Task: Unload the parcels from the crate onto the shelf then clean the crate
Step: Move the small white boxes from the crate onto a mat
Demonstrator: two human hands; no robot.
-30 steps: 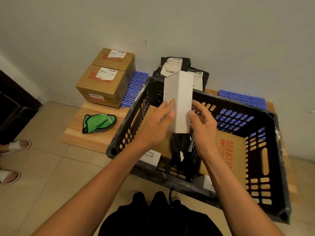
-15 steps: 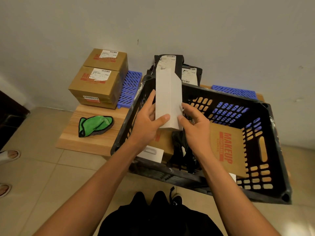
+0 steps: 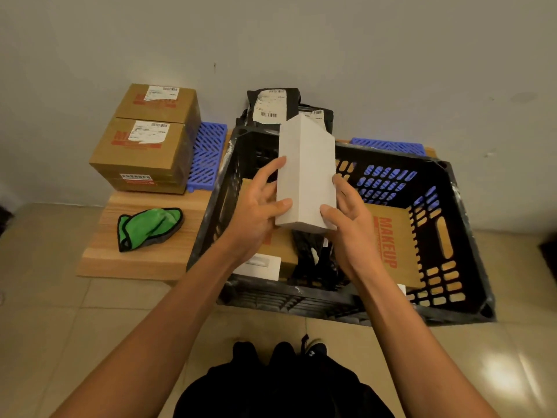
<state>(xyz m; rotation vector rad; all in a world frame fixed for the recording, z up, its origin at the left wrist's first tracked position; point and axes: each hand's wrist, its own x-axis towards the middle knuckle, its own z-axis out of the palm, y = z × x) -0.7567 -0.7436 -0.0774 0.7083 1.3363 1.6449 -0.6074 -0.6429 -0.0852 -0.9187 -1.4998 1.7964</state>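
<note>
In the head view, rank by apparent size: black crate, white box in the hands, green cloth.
Largest to smallest:
1. black crate
2. white box, though held nearer the camera
3. green cloth, close to the box, so unsure

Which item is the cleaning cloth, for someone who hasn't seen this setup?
Start at the black crate on the low wooden shelf. Left of the crate, on the shelf's bare front part, below the two stacked cardboard boxes, lies the cloth. It is the only soft, crumpled thing there: bright green with a dark edge.
</note>
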